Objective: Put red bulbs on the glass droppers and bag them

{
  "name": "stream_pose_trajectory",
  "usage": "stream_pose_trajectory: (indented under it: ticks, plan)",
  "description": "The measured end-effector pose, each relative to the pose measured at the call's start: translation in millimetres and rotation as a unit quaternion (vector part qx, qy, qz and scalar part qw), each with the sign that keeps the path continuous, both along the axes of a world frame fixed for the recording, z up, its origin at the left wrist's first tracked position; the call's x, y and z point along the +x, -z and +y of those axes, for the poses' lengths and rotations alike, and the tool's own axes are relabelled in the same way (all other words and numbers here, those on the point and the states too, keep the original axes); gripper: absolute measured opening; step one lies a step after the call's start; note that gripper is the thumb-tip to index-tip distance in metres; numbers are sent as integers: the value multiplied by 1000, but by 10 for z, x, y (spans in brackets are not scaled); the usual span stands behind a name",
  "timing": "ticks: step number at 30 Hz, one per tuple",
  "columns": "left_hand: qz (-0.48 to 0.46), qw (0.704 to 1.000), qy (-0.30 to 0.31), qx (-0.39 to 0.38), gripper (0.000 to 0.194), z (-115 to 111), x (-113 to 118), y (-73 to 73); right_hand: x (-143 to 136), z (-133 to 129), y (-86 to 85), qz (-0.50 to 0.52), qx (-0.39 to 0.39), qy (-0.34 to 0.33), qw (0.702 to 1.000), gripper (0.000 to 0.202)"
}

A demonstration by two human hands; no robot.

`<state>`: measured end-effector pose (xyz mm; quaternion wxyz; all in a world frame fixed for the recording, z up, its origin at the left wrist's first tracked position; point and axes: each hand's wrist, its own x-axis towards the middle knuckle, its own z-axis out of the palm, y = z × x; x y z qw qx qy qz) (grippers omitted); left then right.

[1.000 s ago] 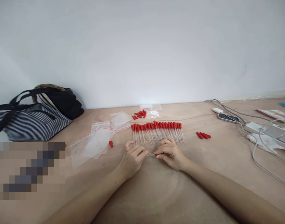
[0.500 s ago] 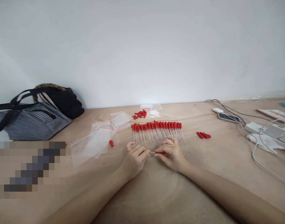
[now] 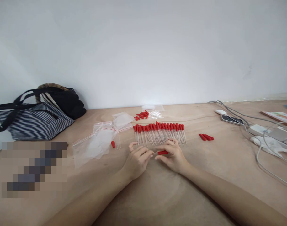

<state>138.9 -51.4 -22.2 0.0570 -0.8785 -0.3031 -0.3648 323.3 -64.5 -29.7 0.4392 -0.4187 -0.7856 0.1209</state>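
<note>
My left hand is closed in a pinch on the clear tube of a dropper. On the dropper's other end, the red rubber bulb is gripped between the thumb and fingers of my right hand. Tube and bulb lie nearly level, and the fingers hide where they meet. Just beyond my hands, a row of droppers with red bulbs lies side by side. A single red bulb and a few bare clear tubes rest left of the row.
Clear zip bags overlap at the left. Small red bulbs and clear tubes lie at the back. Several red bulbs sit at the right, before a power strip and cables. A striped bag stands far left.
The view has shifted slightly. My hands stay in nearly the same place and pose, still holding the dropper's tube and bulb.
</note>
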Motion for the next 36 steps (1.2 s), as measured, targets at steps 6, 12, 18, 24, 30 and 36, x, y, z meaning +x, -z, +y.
stream_pose_trajectory:
  ticks: [6, 12, 18, 24, 30, 36]
  plan:
    - [-31, 997, -41, -66, 19, -9, 12, -109, 46, 20, -2, 140, -63, 78, 985, 56]
    - [-23, 996, -26, -76, 20, -22, 2, -148, 91, 65, -79, 190, -112, -44, 974, 35]
    - [-7, 995, -6, -101, 20, -73, 40, -129, 125, 79, -131, 113, -63, -86, 988, 12]
    - [-3, 990, -10, -137, 21, -100, 63, -131, 100, 59, -151, 131, -123, -85, 980, 21]
    - [-48, 972, -35, -226, 16, -106, 78, -202, 0, -18, -119, 304, -321, -109, 890, 46]
    - [-96, 947, -33, -305, 9, -196, 145, -230, -172, -99, -164, 404, -351, -100, 838, 29]
